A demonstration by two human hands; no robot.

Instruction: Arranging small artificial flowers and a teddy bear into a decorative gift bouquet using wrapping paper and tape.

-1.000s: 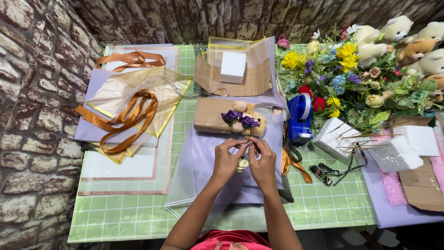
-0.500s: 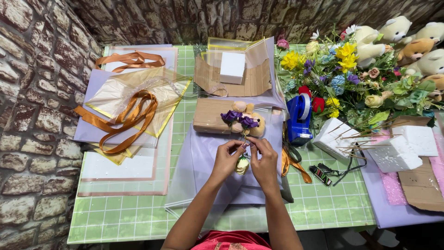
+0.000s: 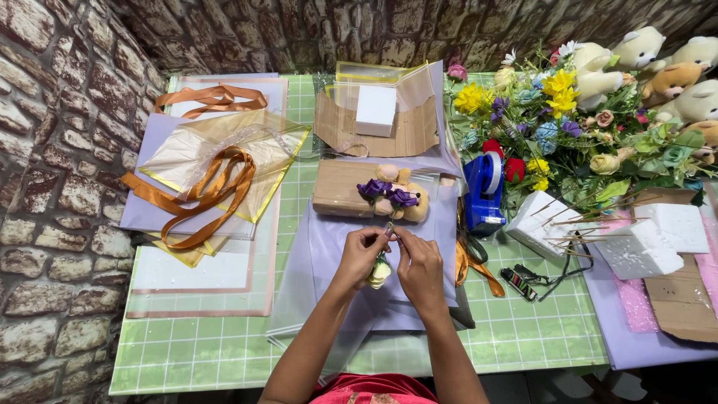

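Observation:
My left hand (image 3: 360,253) and my right hand (image 3: 416,262) meet over a pale lilac wrapping sheet (image 3: 329,247) in the middle of the table. Together they pinch a small cream artificial flower (image 3: 379,272) by its thin stem; the bloom hangs below my fingers. Just beyond my hands lies a brown block (image 3: 340,188) with purple flowers (image 3: 389,193) and a small tan teddy bear (image 3: 404,202) on it.
Orange ribbon (image 3: 202,196) and clear gold-edged sheets lie at the left. A blue tape dispenser (image 3: 485,187), white foam blocks (image 3: 651,239) stuck with sticks, mixed artificial flowers (image 3: 568,127) and plush bears (image 3: 666,67) fill the right. A brick wall runs along the left and back.
My hands stay at the same spot; the fingers have shifted slightly on the flower stem. Nothing else has moved.

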